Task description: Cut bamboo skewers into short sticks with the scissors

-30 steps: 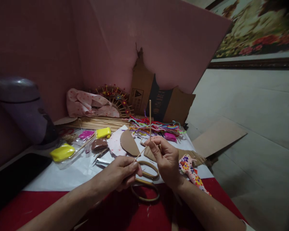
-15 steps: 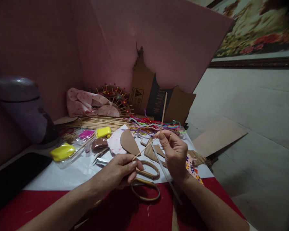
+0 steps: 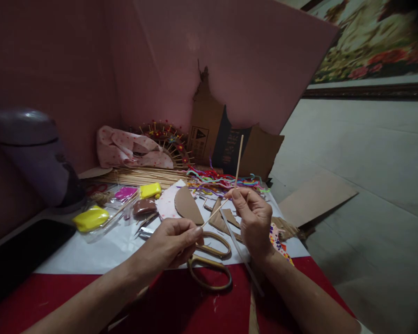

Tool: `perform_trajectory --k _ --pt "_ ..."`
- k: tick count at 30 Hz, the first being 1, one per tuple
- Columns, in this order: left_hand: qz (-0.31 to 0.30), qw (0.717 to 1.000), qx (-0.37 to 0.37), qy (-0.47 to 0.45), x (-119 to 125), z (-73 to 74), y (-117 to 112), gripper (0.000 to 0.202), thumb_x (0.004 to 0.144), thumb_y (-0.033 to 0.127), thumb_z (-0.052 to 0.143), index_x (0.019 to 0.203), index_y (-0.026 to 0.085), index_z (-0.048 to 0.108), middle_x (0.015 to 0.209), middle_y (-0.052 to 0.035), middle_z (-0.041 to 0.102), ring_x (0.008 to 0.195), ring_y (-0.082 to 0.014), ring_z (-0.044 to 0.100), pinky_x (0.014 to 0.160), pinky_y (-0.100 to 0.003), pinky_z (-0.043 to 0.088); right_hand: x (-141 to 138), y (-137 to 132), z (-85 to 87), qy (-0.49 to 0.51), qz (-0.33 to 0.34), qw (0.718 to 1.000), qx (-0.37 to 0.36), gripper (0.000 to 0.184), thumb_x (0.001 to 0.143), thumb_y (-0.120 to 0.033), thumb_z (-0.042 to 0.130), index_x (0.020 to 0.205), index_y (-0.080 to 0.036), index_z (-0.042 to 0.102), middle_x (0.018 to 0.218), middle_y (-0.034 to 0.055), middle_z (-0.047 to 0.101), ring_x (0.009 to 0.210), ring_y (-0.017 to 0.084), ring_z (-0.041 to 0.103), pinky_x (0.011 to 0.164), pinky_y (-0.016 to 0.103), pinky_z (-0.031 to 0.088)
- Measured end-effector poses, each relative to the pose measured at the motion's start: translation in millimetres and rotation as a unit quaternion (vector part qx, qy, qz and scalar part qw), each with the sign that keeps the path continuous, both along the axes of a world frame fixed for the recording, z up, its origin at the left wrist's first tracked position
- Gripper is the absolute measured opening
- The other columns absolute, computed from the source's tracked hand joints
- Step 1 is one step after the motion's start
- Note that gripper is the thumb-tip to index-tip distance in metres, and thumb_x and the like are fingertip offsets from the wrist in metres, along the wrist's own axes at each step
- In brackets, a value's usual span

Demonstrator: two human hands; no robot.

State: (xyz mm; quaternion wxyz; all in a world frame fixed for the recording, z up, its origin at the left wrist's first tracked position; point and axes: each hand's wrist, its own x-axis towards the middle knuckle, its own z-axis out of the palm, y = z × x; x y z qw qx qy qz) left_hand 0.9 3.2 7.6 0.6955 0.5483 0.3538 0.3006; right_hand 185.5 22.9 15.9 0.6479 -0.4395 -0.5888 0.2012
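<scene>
My left hand (image 3: 176, 241) pinches the near end of a thin wooden stick (image 3: 214, 215) that slants up to the right. My right hand (image 3: 252, 218) is closed on a second wooden stick (image 3: 238, 160), which points upward and leans a little right; its fingertips also meet the far end of the slanted stick. Below both hands lie scissors with tan handles (image 3: 211, 266). A brown cardboard half-disc (image 3: 187, 205) lies just beyond my left hand.
Yellow (image 3: 90, 219), pink and brown clay packets (image 3: 143, 206), a bundle of sticks (image 3: 139, 177), coloured yarn (image 3: 223, 182), a pink cloth (image 3: 128, 150), cardboard pieces (image 3: 226, 146), a purple appliance (image 3: 38, 155) and a floral glue gun (image 3: 280, 243) crowd the white sheet (image 3: 101, 253) on the red table.
My right hand moved right and slightly up; its stick went from upright to leaning right. My left hand shifted slightly, still pinching the slanted stick.
</scene>
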Motion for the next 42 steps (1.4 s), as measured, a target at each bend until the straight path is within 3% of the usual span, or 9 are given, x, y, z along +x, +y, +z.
perform_trajectory --k 4,7,9,15,19,25,29,33,42 --pt "0.016 0.994 0.084 0.069 0.5 4.3 -5.0 0.038 0.079 0.048 0.054 0.061 0.015 0.052 0.045 0.0073 0.033 0.041 -0.0052 0.023 0.04 -0.02 0.016 -0.6 -1.3 0.1 0.005 0.004 1.0 -0.007 0.023 0.085 -0.035 0.054 0.074 -0.016 0.062 0.06 -0.0027 0.047 0.051 0.01 0.036 0.047 0.023 0.028" --pt "0.056 0.97 0.195 0.136 0.9 5.3 -8.4 0.04 0.081 0.046 0.051 0.057 0.015 0.049 0.052 0.0053 0.031 0.05 -0.0072 0.025 0.045 -0.021 0.019 -1.4 -2.4 0.2 0.005 0.008 1.0 -0.005 0.024 0.085 -0.035 0.053 0.074 -0.016 0.062 0.057 -0.0039 0.043 0.05 0.009 0.034 0.047 0.023 0.027" --pt "0.071 0.961 0.22 0.152 0.8 4.4 -9.3 0.041 0.082 0.046 0.051 0.056 0.015 0.048 0.054 0.0047 0.03 0.052 -0.0077 0.025 0.045 -0.021 0.019 -1.6 -2.6 -0.1 0.004 0.007 1.0 -0.003 0.024 0.085 -0.035 0.054 0.074 -0.016 0.062 0.057 -0.0038 0.043 0.05 0.009 0.034 0.047 0.023 0.027" --pt "0.05 0.997 0.052 0.03 -1.3 -0.7 -2.4 0.038 0.076 0.048 0.056 0.058 0.016 0.051 0.039 0.0079 0.03 0.036 -0.0042 0.019 0.037 -0.019 0.012 -0.7 -1.9 -2.1 0.035 0.007 0.999 0.001 0.021 0.085 -0.033 0.055 0.076 -0.016 0.063 0.06 -0.0024 0.045 0.052 0.009 0.035 0.046 0.023 0.027" --pt "0.11 0.991 -0.06 -0.04 -5.4 -0.2 5.1 0.036 0.071 0.048 0.062 0.059 0.016 0.05 0.032 0.0095 0.028 0.029 -0.0024 0.013 0.032 -0.017 0.007 1.9 -0.2 -2.5 0.057 -0.013 0.998 0.018 0.021 0.085 -0.035 0.055 0.078 -0.016 0.062 0.064 -0.0005 0.049 0.053 0.01 0.039 0.046 0.022 0.029" --pt "0.154 0.987 -0.007 -0.039 -4.3 2.9 3.1 0.034 0.074 0.048 0.059 0.066 0.015 0.054 0.035 0.0069 0.039 0.03 -0.0031 0.021 0.032 -0.016 0.011 -1.4 1.8 -6.4 0.02 0.031 0.999 -0.035 0.024 0.084 -0.037 0.055 0.075 -0.016 0.063 0.058 -0.002 0.047 0.05 0.01 0.039 0.044 0.022 0.028" --pt "0.139 0.987 0.082 0.001 0.1 0.7 -1.3 0.028 0.08 0.042 0.053 0.076 0.014 0.057 0.048 0.0043 0.047 0.039 -0.0061 0.035 0.038 -0.018 0.024 -11.8 -4.7 -9.5 -0.01 0.074 0.995 -0.066 0.024 0.084 -0.037 0.055 0.074 -0.016 0.062 0.054 -0.004 0.043 0.048 0.009 0.036 0.045 0.023 0.028" --pt "0.118 0.977 0.17 0.055 2.2 -2.8 -2.7 0.021 0.081 0.034 0.054 0.079 0.014 0.059 0.06 0.0022 0.05 0.055 -0.0092 0.043 0.051 -0.02 0.033 -16.6 -11.5 -10.0 -0.056 0.092 0.992 -0.069 0.023 0.086 -0.035 0.053 0.075 -0.016 0.061 0.066 -0.0002 0.053 0.058 0.011 0.044 0.051 0.023 0.033" --pt "-0.004 0.978 0.176 0.114 4.1 -8.3 -6.2 0.023 0.082 0.033 0.049 0.07 0.015 0.053 0.06 0.0034 0.047 0.056 -0.0099 0.04 0.053 -0.022 0.032 -17.7 -12.1 -11.4 -0.048 0.1 0.992 -0.062 0.019 0.086 -0.031 0.054 0.075 -0.017 0.061 0.071 0.0005 0.056 0.067 0.013 0.05 0.059 0.024 0.038"
